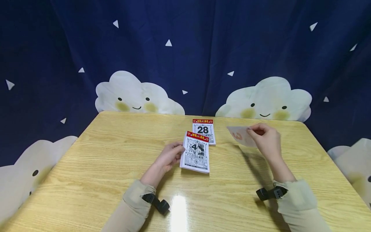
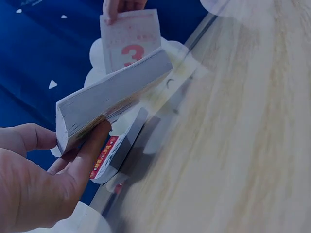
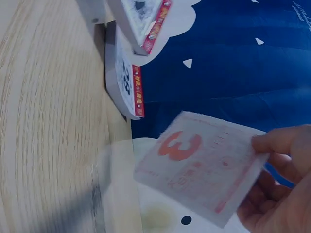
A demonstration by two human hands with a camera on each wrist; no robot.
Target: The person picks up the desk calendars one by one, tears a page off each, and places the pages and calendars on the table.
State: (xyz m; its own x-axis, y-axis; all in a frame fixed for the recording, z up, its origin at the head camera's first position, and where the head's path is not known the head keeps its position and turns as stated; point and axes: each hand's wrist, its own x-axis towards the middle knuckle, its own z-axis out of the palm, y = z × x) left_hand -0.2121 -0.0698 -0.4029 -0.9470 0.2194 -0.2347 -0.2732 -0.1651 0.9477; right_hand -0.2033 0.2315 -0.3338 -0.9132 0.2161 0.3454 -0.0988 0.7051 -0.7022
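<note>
My left hand [image 1: 171, 155] grips a thick tear-off calendar [image 1: 195, 154] by its left edge, raised above the table; its top page reads 4 under a red header strip. In the left wrist view the thumb and fingers [image 2: 92, 150] pinch the end of that page block [image 2: 114, 92]. Off to the right, my right hand [image 1: 265, 140] pinches a thin loose calendar sheet [image 1: 242, 136] by one edge. A red 3 stands out on this sheet [image 3: 194, 165] in the right wrist view. Behind the held calendar lies a second calendar [image 1: 203, 129] reading 28, partly covered by it.
The wooden table [image 1: 116, 167] stretches to both sides of the hands. Along its far edge hangs a dark blue curtain [image 1: 191, 48] with white triangles and smiling clouds. Each wrist carries a small black camera on a strap [image 1: 156, 203].
</note>
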